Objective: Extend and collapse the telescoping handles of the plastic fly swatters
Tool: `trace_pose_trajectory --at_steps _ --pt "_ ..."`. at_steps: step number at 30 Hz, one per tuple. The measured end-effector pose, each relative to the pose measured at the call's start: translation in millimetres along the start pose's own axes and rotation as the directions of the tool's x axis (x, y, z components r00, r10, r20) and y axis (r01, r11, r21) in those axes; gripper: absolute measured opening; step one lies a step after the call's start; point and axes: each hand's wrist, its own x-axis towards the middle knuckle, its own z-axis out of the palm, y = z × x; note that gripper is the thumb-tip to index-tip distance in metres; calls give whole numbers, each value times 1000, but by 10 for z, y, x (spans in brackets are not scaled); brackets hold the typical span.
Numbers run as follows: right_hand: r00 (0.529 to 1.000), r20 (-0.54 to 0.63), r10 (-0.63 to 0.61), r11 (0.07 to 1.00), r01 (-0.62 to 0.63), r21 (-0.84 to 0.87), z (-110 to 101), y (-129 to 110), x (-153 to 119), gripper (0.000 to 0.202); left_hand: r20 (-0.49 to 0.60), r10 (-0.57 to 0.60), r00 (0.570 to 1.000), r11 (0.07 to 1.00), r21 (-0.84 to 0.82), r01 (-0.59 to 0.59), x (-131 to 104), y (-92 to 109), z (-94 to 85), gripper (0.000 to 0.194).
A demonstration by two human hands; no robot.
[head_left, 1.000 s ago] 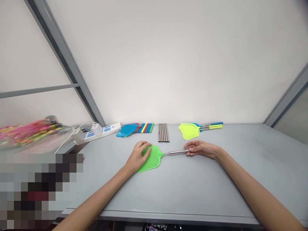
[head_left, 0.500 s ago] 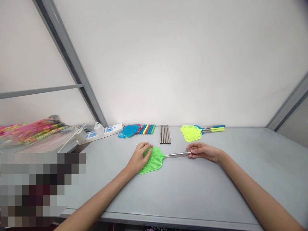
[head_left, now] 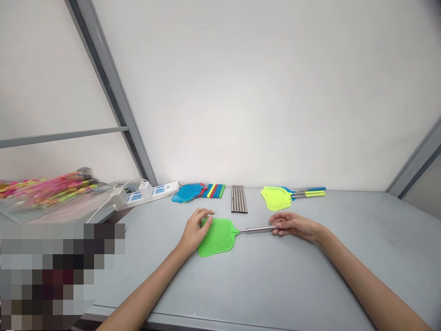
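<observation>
A green fly swatter (head_left: 217, 238) with a perforated head lies across the middle of the table. My left hand (head_left: 197, 231) is at the upper left corner of its head, thumb over the edge and fingers curled beside it. The metal rod (head_left: 257, 229) points right, and my right hand (head_left: 292, 226) pinches its far end between thumb and fingers. No coloured grip shows on that end, though the fingers partly cover it. Behind my hands, several metal tubes (head_left: 239, 199) lie side by side.
At the back left are swatter heads (head_left: 188, 193), several coloured handle grips (head_left: 213, 191) and a white power strip (head_left: 148, 196). Yellow and blue fly swatters (head_left: 277, 198) are stacked at the back right. Bagged colourful items (head_left: 58, 188) lie far left. A wall rises behind the table.
My left hand has slid left from over the swatter's head to its edge, uncovering more mesh. My right hand keeps hold of the rod. The view has shifted slightly.
</observation>
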Motion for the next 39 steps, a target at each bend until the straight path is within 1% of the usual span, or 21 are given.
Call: trace_pose_trajectory --at_steps 12,23,31,36,39 --pt "1000 -6 -2 1000 2 6 -5 24 40 30 -4 -51 999 998 -47 51 18 -35 -14 24" --pt "1000 1 -12 1000 12 2 13 6 31 30 22 -37 999 999 -30 37 22 -58 -13 26" --pt "1000 -7 -18 1000 18 -6 2 12 30 28 9 -52 999 998 -40 53 21 -36 -22 25" --pt "1000 -27 -15 1000 15 -6 -14 19 15 31 -10 -49 999 998 -37 49 20 -47 -18 25" --pt "999 -15 -29 1000 29 9 -18 18 -9 33 -13 -52 999 998 -37 51 22 -40 -21 25"
